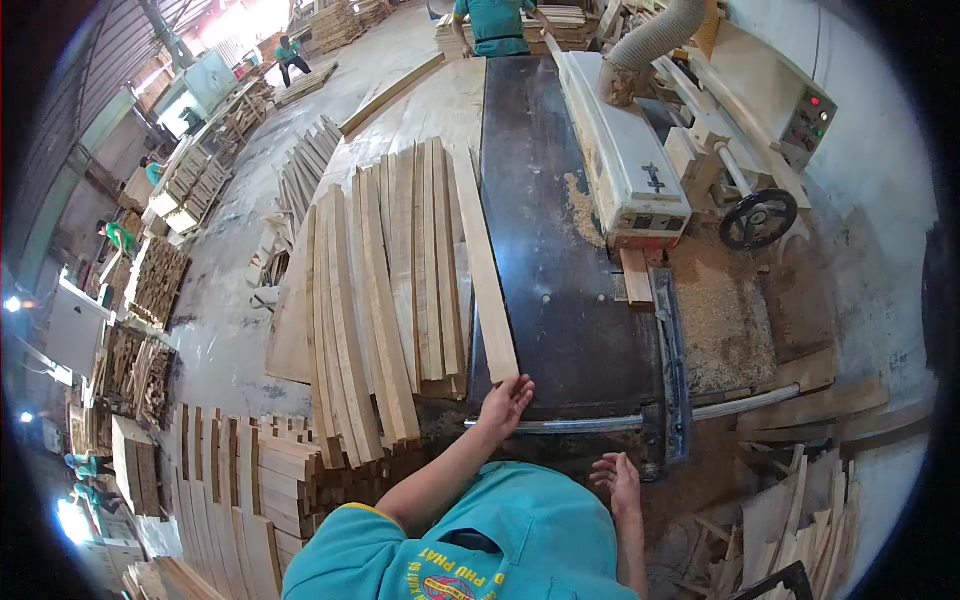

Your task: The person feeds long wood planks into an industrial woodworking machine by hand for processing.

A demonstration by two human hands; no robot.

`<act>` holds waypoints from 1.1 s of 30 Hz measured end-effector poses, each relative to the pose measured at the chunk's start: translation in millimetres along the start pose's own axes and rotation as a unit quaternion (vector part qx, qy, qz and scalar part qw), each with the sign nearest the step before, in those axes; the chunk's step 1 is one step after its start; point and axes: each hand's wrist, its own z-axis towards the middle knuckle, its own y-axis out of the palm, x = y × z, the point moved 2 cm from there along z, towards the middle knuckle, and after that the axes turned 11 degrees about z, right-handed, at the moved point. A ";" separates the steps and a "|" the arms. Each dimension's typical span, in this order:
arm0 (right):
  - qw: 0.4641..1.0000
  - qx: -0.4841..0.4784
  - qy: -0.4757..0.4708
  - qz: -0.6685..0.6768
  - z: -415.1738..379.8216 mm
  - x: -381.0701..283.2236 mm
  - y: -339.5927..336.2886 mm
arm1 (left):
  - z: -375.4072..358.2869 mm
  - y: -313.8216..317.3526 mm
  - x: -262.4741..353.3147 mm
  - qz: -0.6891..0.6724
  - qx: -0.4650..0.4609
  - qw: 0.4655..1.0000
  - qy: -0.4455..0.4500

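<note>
My left hand (507, 404) has its fingers closed at the near end of a long wooden board (486, 275), which lies along the left edge of the dark machine table (545, 190). To the left of that board, several wooden strips (375, 285) rest side by side on a plywood surface. My right hand (620, 482) hovers near my body, by the table's front edge. Its fingers are apart and nothing is in it. Another wooden piece (635, 275) sticks out from under the machine's pale housing (632, 165).
A black handwheel (758, 219) and a hose (655, 35) belong to the machine on the right. Sawdust (715, 310) covers its side. A metal rail (570, 426) crosses the front. A co-worker (495, 25) stands at the far end. Stacked wood (235, 480) lies lower left.
</note>
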 end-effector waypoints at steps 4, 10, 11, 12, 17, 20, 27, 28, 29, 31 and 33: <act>0.994 -0.072 -0.027 -0.074 26.7 -13.6 29.1 | -30.3 7.2 -9.6 0.037 -0.047 0.995 -0.083; 0.971 -0.159 -0.101 -0.150 63.8 -33.5 106.2 | -71.8 32.2 -4.3 0.148 -0.095 0.979 -0.107; 0.967 -0.167 -0.119 -0.153 68.1 -33.8 116.2 | -73.9 34.0 -4.4 0.190 -0.112 0.970 -0.104; 0.963 -0.174 -0.136 -0.155 70.2 -35.0 122.8 | -75.8 35.2 -6.7 0.223 -0.131 0.960 -0.109; 0.959 -0.217 -0.132 -0.128 77.8 -31.2 126.7 | -79.8 27.7 -23.3 0.372 -0.202 0.904 -0.064; 0.974 -0.147 -0.123 -0.123 70.6 -32.4 101.4 | -76.7 26.2 -28.1 0.585 -0.281 0.757 -0.079; 0.984 0.030 -0.162 -0.073 23.4 3.2 -40.3 | -27.0 34.6 -22.2 0.571 -0.104 0.801 0.145; 0.980 0.062 -0.174 -0.071 16.3 18.8 -73.0 | -23.2 44.0 -19.3 0.583 -0.086 0.788 0.177; 0.976 0.096 -0.186 -0.068 6.6 31.8 -94.6 | -20.3 55.5 -15.9 0.594 -0.068 0.774 0.209; 0.971 0.157 -0.173 -0.054 -40.2 35.2 -112.0 | -16.4 76.1 -17.9 0.620 -0.091 0.759 0.173; 0.963 0.214 -0.160 -0.037 -78.7 42.4 -126.3 | -8.2 89.2 -32.7 0.632 -0.244 0.723 0.135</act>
